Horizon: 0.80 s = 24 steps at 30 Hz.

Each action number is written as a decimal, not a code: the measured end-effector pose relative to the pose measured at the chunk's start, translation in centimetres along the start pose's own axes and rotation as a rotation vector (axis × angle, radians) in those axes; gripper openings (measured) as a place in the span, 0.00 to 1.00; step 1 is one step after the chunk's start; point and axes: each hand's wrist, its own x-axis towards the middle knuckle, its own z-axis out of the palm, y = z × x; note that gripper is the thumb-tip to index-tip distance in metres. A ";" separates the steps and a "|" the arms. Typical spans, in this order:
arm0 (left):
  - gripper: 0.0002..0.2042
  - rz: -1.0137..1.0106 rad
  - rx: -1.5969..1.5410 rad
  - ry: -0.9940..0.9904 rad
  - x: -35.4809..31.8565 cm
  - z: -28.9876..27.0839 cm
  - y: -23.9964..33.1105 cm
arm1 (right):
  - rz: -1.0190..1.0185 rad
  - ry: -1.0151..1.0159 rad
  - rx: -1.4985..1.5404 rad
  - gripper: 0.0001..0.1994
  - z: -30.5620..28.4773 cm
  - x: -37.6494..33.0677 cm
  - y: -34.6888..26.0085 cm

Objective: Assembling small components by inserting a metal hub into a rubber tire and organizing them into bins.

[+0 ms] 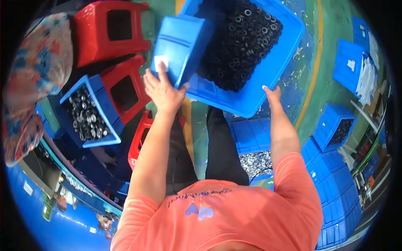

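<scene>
A small blue bin (178, 42) is tipped on its side over the left part of a large blue tub (268, 75). My left hand (163, 92) supports it, fingers spread over the wall by a white label and thumb at its lower edge. The bin's mouth faces right, toward a heap of small black rings (247, 46) in the tub. At the tub's near right rim is my right hand (273, 95), its thumb over the edge and the other fingers mostly hidden.
Red plastic stools (90, 33) stand at the left, with a blue bin of dark ring parts (86, 117) beside them. A person in a patterned garment (46, 54) is at far left. Stacked blue bins (331, 180) line the right. Below the tub lie small silvery parts (256, 163).
</scene>
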 end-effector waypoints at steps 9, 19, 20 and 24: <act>0.55 -0.039 -0.040 0.206 2.2 0.3 6.4 | 0.002 -0.051 0.371 0.23 3.2 0.3 1.7; 0.55 0.015 -0.078 0.263 2.8 5.4 9.9 | 0.062 -0.207 0.669 0.18 -0.9 0.1 -0.2; 0.55 0.001 -0.082 0.275 2.9 5.0 10.4 | 0.037 -0.215 0.685 0.18 -1.3 0.3 -0.2; 0.56 -0.105 -0.105 0.300 3.1 5.5 10.4 | -0.074 -0.256 0.659 0.19 -6.9 1.8 -3.6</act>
